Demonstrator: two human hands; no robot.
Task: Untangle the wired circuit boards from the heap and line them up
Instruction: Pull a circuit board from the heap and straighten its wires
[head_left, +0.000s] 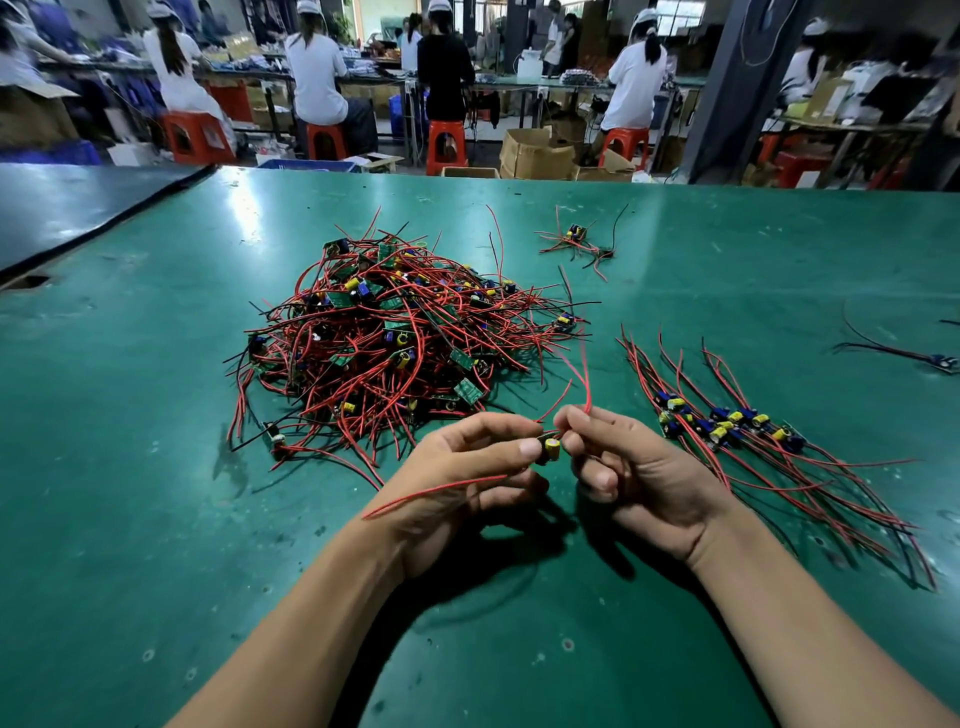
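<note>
A tangled heap (384, 338) of small green circuit boards with red and black wires lies at the table's centre. To the right, a row of boards (727, 423) lies side by side, wires trailing toward me. Between heap and row, my left hand (467, 478) pinches one small board (549, 449) with a yellow capacitor, and a red wire from it crosses that hand. My right hand (628, 467) pinches a red wire of the same board, which rises in a loop above my fingers.
The green table mat (156, 519) stretches widely around the work. A small clump of boards (576, 241) lies far right of the heap, and a single wired board (935, 361) lies near the right edge. People sit on red stools at benches beyond the table.
</note>
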